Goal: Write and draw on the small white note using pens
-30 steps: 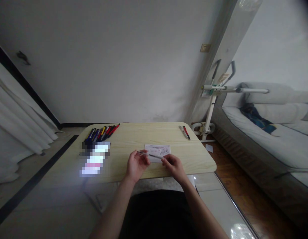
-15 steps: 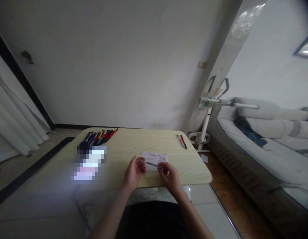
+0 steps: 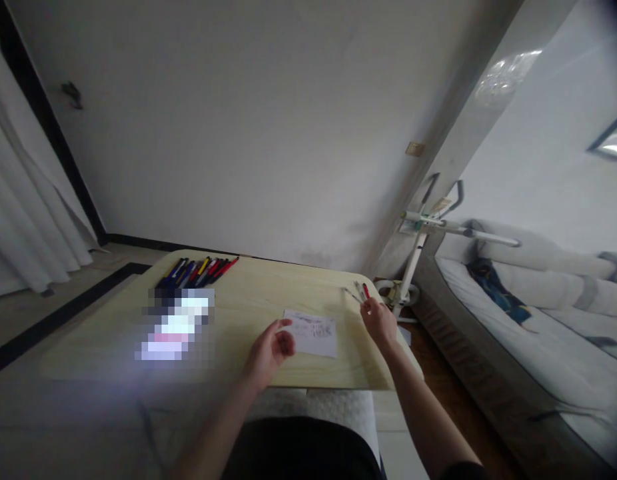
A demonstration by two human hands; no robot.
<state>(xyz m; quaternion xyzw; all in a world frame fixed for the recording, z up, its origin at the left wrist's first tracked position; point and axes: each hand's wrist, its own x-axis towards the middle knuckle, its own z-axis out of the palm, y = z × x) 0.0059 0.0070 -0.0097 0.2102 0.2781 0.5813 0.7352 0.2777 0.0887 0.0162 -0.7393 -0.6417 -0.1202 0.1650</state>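
Note:
A small printed paper slip (image 3: 313, 333) lies on the pale wooden table (image 3: 248, 293). My left hand (image 3: 269, 350) rests at the slip's left edge, fingers curled in, thumb tip by the paper corner, nothing visible in it. Out at the table's far right corner, my right hand (image 3: 379, 321) pinches a thin grey pen (image 3: 351, 295). The pen's tip points left, right beside a red pen and a grey pen (image 3: 362, 289) lying there.
A row of several coloured pens (image 3: 198, 270) lies at the table's far left, with a blurred patch (image 3: 176, 323) in front of it. A white exercise machine (image 3: 418, 247) and a grey sofa (image 3: 528, 307) stand to the right. White curtains (image 3: 23, 220) hang at the left.
My right hand has carried the thin pen from above the slip out to the far right corner. My left hand has let go of it and stays by the slip. The camera has tilted.

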